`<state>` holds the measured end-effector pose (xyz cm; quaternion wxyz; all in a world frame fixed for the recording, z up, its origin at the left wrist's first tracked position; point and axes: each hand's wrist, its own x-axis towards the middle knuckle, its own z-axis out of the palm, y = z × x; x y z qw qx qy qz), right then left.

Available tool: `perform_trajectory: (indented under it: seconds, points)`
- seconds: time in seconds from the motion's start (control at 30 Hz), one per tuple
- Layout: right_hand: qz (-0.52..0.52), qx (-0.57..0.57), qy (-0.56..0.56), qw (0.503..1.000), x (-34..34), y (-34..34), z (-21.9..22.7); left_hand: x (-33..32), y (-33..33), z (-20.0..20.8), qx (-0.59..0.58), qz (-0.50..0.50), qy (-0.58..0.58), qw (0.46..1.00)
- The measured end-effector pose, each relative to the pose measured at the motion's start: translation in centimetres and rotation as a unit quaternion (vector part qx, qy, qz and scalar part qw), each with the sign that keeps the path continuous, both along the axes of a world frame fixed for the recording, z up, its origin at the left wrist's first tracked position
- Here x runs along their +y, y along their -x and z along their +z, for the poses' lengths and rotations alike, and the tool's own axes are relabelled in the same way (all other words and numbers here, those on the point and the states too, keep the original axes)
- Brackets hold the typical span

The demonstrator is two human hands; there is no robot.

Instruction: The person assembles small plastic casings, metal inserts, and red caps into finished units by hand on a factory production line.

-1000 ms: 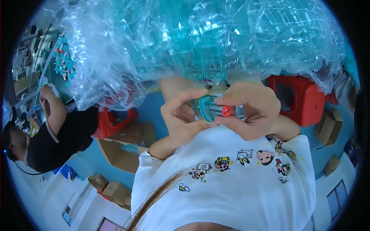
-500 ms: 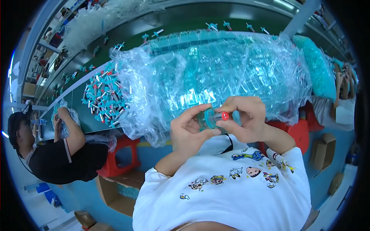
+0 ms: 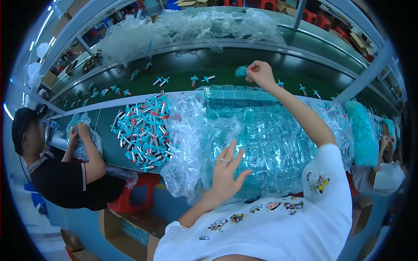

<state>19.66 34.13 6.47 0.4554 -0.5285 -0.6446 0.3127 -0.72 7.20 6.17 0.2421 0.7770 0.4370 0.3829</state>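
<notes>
Out over the green conveyor belt [image 3: 183, 65], my right hand [image 3: 262, 74] is closed in a pinch on a teal plastic part with a red tip [image 3: 241, 71]; motion blurs its outline. My left hand [image 3: 227, 172], a ring on one finger, has its fingers spread and holds nothing. It is over the near side of a large clear plastic bag [image 3: 187, 143] packed with clear teal plastic pieces [image 3: 278, 143]. Left of the bag lies a heap of small teal parts with metal tubes and red tips [image 3: 143, 130].
Several similar parts [image 3: 193, 81] lie spaced along the belt. Crumpled clear film [image 3: 191, 30] covers the shelf beyond it. A co-worker [image 3: 61, 161] sits at the left, another person [image 3: 379, 174] at the right beside a teal-filled bag [image 3: 363, 135]. An open carton [image 3: 122, 235] stands below.
Both hands were together on the teal part near my chest. My right hand has carried it forward over the belt; my left has let go and opened. The view has shifted toward the belt.
</notes>
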Motion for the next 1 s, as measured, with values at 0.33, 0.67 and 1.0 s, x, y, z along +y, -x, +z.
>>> perform_trajectory:
  seconds: [0.33, 0.67, 1.0]
  points:
    - [-0.169, -0.058, 0.166, 0.970, 15.3, 3.8, -8.5, -0.7, -0.4, -1.4, 0.148, 0.011, -0.039, 0.988]
    - [0.204, -0.084, 0.164, 0.961, -6.1, -1.7, 4.1, -2.1, 0.7, -2.0, 0.143, 0.037, -0.059, 0.987]
    - [0.138, -0.237, -0.054, 0.960, -33.7, -2.2, 0.9, -1.8, -0.6, -4.0, 0.151, 0.030, -0.106, 0.982]
